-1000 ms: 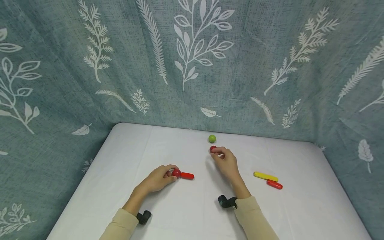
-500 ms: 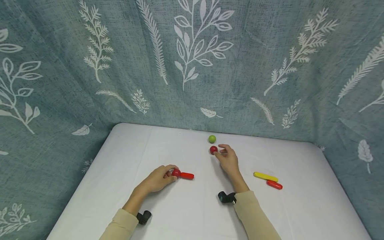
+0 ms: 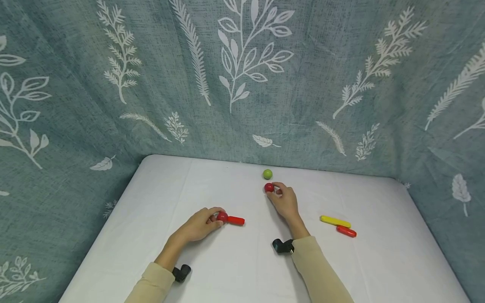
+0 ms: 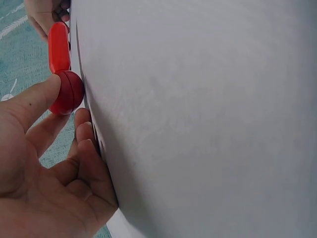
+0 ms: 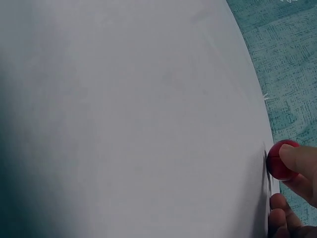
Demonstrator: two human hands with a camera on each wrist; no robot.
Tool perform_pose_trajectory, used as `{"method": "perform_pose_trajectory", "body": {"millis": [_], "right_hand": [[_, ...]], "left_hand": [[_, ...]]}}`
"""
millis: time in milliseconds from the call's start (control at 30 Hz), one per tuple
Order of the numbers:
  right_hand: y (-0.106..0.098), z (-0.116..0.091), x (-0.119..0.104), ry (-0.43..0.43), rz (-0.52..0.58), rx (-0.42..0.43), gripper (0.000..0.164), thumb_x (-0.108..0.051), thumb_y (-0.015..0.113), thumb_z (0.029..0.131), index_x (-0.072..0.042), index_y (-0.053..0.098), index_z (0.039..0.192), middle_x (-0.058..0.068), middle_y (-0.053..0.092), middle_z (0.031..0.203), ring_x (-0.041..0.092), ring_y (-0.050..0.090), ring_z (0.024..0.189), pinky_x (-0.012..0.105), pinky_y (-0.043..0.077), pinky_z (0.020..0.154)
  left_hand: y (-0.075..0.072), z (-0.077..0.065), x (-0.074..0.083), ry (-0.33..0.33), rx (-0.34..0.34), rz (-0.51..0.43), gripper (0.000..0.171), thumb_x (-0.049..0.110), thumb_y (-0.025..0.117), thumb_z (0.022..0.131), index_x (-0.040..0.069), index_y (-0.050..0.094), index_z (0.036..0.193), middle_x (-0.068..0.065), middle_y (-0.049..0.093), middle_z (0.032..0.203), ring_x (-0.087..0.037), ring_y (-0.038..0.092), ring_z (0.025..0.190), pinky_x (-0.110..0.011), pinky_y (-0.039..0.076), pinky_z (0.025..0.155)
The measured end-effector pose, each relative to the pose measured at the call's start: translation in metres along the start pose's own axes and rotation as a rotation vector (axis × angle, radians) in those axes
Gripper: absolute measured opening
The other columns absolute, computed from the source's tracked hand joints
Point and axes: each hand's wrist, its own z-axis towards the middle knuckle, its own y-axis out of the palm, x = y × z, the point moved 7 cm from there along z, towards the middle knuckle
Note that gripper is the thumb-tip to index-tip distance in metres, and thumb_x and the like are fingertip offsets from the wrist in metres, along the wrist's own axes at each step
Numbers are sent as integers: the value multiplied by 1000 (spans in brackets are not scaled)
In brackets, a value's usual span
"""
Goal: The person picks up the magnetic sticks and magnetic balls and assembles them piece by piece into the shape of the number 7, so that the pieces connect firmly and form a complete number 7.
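My left hand (image 3: 200,226) pinches a red ball (image 3: 222,216) between thumb and fingers on the white table, left of centre. Against the ball's right side lies a bright red stick (image 3: 236,220); whether the two are joined I cannot tell. The left wrist view shows a groove round that ball (image 4: 69,94), with the stick (image 4: 58,47) in line with it. Farther back, my right hand (image 3: 286,205) holds a second red ball (image 3: 268,187) by thumb and finger. In the right wrist view the thumb lies on this ball (image 5: 277,166), partly covering it.
Just behind the right hand's ball sits a green ball (image 3: 267,174). To the right lie a yellow stick (image 3: 335,221) and a shorter red stick (image 3: 346,231), close together. A patterned teal curtain (image 3: 242,126) hangs along the back and sides of the table.
Half a second ago my right index finger had come away from the far red ball; now thumb and finger are back on it. The left hand keeps its grip in place.
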Motion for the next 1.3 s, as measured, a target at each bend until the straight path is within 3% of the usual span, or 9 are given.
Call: {"method": "perform_pose_trajectory", "body": {"millis": [133, 633, 967, 1300], "right_hand": [[1, 0, -3, -41, -26, 17, 38, -18, 74, 92, -1, 66, 125, 18, 61, 96, 29, 51, 84, 42, 40, 71], [-11, -11, -17, -12, -22, -2, 39, -21, 73, 93, -3, 65, 127, 16, 58, 96, 28, 52, 86, 40, 41, 71], [-27, -42, -41, -20, 12, -44, 39, -25, 77, 91, -11, 68, 126, 14, 62, 103, 25, 54, 83, 37, 43, 70], [-18, -75, -46, -49, 32, -96, 35, -22, 80, 86, -15, 71, 120, 10, 63, 98, 20, 54, 79, 35, 44, 67]], "left_hand": [[-1, 0, 1, -3, 5, -2, 34, 22, 66, 98, 16, 63, 131, -1, 54, 86, -15, 48, 73, -29, 40, 62], [1, 2, -1, 1, -1, 15, 33, 23, 65, 99, 17, 62, 131, 0, 53, 87, -15, 47, 76, -32, 40, 64], [0, 1, -1, -9, 2, 18, 34, 23, 65, 99, 17, 62, 132, 0, 52, 88, -16, 47, 77, -32, 40, 65], [0, 0, -2, -20, -8, 19, 34, 24, 65, 99, 18, 61, 133, -1, 51, 88, -16, 47, 78, -33, 40, 66]]}}
